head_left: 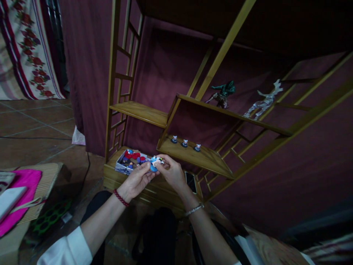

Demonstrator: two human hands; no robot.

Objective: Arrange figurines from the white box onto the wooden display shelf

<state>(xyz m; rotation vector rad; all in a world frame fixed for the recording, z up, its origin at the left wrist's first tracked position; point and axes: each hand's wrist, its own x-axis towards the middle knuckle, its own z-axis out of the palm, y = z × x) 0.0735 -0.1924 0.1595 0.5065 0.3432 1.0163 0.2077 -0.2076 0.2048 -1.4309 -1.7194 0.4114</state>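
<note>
Between my two hands is a small blue-and-white figurine (156, 161) on a blue base. My left hand (140, 179) pinches it from the left side, and my right hand (171, 172) grips it from the right. Just left of and behind the hands, a box (119, 166) holds several red, blue and purple figurines. Beyond my right hand, three small dark-and-white figurines stand in a row on a wooden shelf (209, 162): a left one (174, 139), a middle one (184, 143) and a right one (197, 147).
A wooden display rack (109, 92) surrounds the shelves. Its upper shelf bears a green-caped figure (224, 94) and a clear figure (263, 101). A dark tablet or phone (190, 182) lies right of my hands. At left, a low table (48, 176) carries a pink cloth (30, 180).
</note>
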